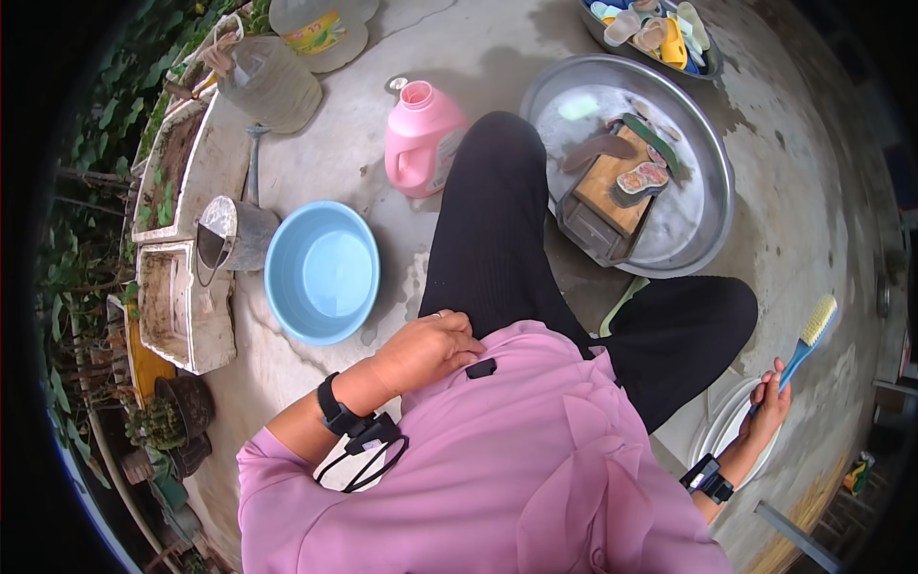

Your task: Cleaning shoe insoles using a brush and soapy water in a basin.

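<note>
My right hand (771, 402) is out to the right, closed around the blue handle of a scrub brush (809, 341) with pale bristles pointing up and away. My left hand (434, 348) rests at my lap, its fingertips gathered on the hem (495, 341) of my pink shirt. Ahead of my knees stands a wide metal basin (717, 208) of sudsy water. Inside it, a wooden board (602, 183) slopes on a grey plastic support (592, 233). A floral shoe sole (642, 178), a green strip-like piece (649, 136) and a brownish sole (599, 151) lie on or against the board.
A second basin (706, 68) heaped with slippers stands at the far right. To the left are a pink jug (419, 143), a light blue basin (323, 273), a metal watering can (247, 233) and foam planters (168, 308). White round lids or plates (724, 430) lie beneath my right hand.
</note>
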The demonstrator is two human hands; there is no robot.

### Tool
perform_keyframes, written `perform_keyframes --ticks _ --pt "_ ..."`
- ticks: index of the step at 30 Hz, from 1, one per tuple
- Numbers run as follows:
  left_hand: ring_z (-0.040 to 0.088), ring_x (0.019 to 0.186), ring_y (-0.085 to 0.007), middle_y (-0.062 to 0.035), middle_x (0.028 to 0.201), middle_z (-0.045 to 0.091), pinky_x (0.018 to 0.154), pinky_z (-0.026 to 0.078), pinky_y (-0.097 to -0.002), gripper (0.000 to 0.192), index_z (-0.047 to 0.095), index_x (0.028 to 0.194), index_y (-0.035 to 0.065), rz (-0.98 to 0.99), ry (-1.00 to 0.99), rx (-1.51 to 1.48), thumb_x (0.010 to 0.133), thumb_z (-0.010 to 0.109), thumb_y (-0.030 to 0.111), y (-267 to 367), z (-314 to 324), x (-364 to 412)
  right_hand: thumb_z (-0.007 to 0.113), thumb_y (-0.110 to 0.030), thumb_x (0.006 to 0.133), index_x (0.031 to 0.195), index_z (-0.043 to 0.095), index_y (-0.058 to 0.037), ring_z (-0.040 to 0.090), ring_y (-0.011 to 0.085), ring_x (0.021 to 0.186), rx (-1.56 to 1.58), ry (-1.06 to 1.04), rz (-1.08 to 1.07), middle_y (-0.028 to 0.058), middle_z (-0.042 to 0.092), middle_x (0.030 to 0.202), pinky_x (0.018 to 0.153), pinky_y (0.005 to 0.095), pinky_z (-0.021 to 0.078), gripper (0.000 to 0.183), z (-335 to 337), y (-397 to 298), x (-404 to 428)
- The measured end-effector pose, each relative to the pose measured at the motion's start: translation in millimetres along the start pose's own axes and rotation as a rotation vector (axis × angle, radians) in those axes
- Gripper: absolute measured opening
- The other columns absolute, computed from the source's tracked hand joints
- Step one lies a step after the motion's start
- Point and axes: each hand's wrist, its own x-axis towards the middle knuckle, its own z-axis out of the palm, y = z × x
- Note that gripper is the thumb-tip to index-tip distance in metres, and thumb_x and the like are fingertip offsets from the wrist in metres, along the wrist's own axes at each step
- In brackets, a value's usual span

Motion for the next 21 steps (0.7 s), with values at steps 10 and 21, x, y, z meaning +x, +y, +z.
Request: perform_keyframes --ticks 10,21 --pt "0.059 0.084 -0.0222 0.0000 0.085 0.064 0.077 0.049 -0.0324 0.023 0.073 0.094 0.0112 0.174 -0.051 -0.268 0.074 0.069 0.000 -1 -12 4 0.056 -0.019 0.099 0.128 0.052 0.0032 0.041 0.0027 0.053 0.001 -0.002 0.012 0.0000 0.056 0.083 0.047 0.0181 0.0297 0.037 0 6 -3" --pt "0.060 0.084 -0.0223 -0.0062 0.088 0.062 0.075 0.049 -0.0311 0.016 0.071 0.095 0.0060 -0.007 0.058 -0.303 0.083 0.064 -0.001 -3 -40 24 0.056 -0.019 0.098 0.127 0.053 0.0030 0.041 0.0025 0.054 -0.013 0.026 0.045 -0.0002 0.056 0.082 0.047 0.0177 0.0299 0.036 7 10 9"
